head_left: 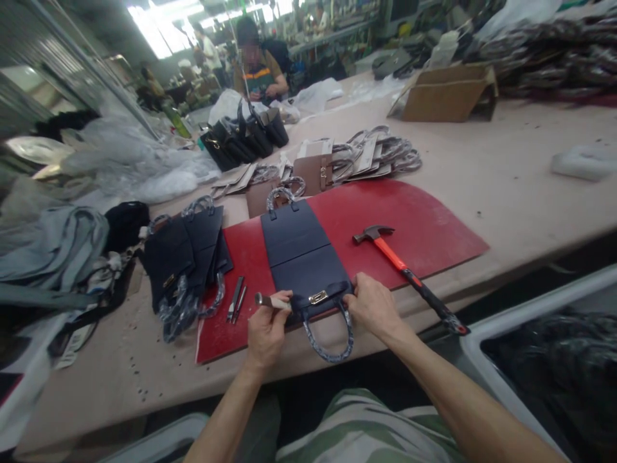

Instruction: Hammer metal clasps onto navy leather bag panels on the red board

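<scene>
Matt panel (303,247), shiny metal clasp (319,297)

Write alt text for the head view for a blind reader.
A person's left hand holds a pale-handled tool beside a flat dark blue bag on a red mat; the right hand touches the bag's edge. A claw hammer lies at right.

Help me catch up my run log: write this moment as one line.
left hand: holds pale-handled tool | right hand: at edge of dark blue bag panel | panel: laid across red mat | hammer: head on mat

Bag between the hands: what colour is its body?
Dark navy; the bag shows best in the head view.
</scene>
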A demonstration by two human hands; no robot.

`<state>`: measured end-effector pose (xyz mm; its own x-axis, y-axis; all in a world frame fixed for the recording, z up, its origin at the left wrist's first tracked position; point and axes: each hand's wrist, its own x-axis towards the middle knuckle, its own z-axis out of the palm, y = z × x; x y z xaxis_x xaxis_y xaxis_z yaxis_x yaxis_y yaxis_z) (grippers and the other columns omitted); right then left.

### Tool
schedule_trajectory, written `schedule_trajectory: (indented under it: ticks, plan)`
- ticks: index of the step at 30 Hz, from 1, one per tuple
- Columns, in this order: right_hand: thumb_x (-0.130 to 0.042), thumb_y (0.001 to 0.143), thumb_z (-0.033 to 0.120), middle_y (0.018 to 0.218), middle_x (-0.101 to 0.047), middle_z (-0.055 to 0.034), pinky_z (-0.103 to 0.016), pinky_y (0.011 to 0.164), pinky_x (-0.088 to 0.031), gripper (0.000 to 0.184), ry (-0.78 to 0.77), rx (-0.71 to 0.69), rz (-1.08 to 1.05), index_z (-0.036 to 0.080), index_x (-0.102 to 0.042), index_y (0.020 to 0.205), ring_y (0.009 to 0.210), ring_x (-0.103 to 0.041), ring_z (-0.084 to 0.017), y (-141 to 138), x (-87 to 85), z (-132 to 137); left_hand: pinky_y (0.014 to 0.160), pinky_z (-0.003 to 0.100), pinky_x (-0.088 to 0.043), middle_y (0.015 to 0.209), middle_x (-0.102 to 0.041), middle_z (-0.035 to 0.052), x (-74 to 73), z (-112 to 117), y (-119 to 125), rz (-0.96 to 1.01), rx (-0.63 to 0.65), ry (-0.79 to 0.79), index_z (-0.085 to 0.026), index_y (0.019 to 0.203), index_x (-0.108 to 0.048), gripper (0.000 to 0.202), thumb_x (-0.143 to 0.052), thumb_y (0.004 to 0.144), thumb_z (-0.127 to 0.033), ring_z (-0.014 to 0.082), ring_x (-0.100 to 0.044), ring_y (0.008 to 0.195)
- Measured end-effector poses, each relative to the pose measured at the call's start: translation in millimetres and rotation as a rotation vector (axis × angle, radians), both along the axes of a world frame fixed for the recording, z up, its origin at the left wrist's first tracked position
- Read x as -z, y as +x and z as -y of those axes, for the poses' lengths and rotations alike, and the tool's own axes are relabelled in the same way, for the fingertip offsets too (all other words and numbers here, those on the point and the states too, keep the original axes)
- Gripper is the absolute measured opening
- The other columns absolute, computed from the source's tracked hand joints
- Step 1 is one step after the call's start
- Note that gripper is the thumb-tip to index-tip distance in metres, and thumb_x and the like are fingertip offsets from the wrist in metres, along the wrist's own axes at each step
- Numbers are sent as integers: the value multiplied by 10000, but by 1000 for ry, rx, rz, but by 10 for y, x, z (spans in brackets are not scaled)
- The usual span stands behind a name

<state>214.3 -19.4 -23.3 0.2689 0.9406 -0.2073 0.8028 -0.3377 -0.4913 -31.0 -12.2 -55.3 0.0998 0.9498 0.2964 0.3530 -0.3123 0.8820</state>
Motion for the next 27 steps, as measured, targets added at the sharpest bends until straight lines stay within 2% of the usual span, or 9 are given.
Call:
schedule_trajectory:
  ticks: [4,6,11,13,16,18,20,24,27]
  plan:
    - [-595,774,165,834,-688,-81,-322,696,-368,43,11,16,-59,198,-608,798,845,-650,-255,-23,27,-7,981,382,-542,1101,-744,95,-75,18,286,135,-21,-73,-184,1014,-676,159,-589,934,-292,224,-695,1068]
    - [-546,769,113,846,-690,-79,-313,726,-388,101,29,5,-87,198,-600,759,845,-648,-232,-43,1,12,965,368,-551,1118,-739,105,-82,-14,449,184,15,-95,-177,1006,-677,169,-601,926,-304,225,-687,1081]
    - [-528,827,176,961,-701,-97,-320,805,-454,140,84,52,-186,177,-589,953,912,-660,-226,-114,-23,247,858,318,-578,1086,-742,102,-8,-105,662,243,52,-178,-172,978,-673,190,-612,907,-338,213,-701,1019]
    - [-565,821,231,1010,-699,-111,-361,856,-480,211,143,148,-374,176,-577,1024,948,-668,-244,-160,46,391,849,306,-575,1073,-741,92,12,-103,660,259,56,-218,-169,992,-673,205,-607,912,-345,197,-714,965]
    - [-696,740,311,1020,-692,-87,-373,869,-516,332,254,408,-857,200,-579,1030,948,-674,-236,-255,192,560,813,286,-577,1048,-741,91,-2,-57,631,292,69,-287,-162,1023,-678,229,-618,912,-354,189,-725,912]
    - [-794,626,309,939,-687,-36,-335,814,-535,420,259,642,-1161,220,-579,976,889,-670,-206,-315,263,611,810,284,-578,1035,-740,94,-26,-14,624,320,63,-317,-160,1023,-684,240,-638,901,-361,193,-725,913]
    - [-823,542,257,825,-675,-3,-313,759,-539,428,193,783,-1344,220,-581,893,811,-660,-185,-351,287,617,801,287,-582,1019,-737,95,-44,29,632,369,56,-349,-154,1000,-685,256,-660,884,-381,194,-727,893]
    - [-810,521,239,722,-687,-29,-310,692,-533,300,48,723,-1497,189,-602,731,698,-650,-178,-347,258,566,769,284,-587,988,-732,91,-56,86,651,464,53,-403,-145,967,-680,291,-698,858,-415,190,-730,851]
    - [-832,520,263,716,-703,-40,-289,631,-498,291,-3,652,-1554,179,-636,718,642,-625,-170,-333,219,510,788,287,-587,1009,-731,87,-100,88,651,521,52,-412,-149,967,-677,284,-719,849,-404,187,-732,859]
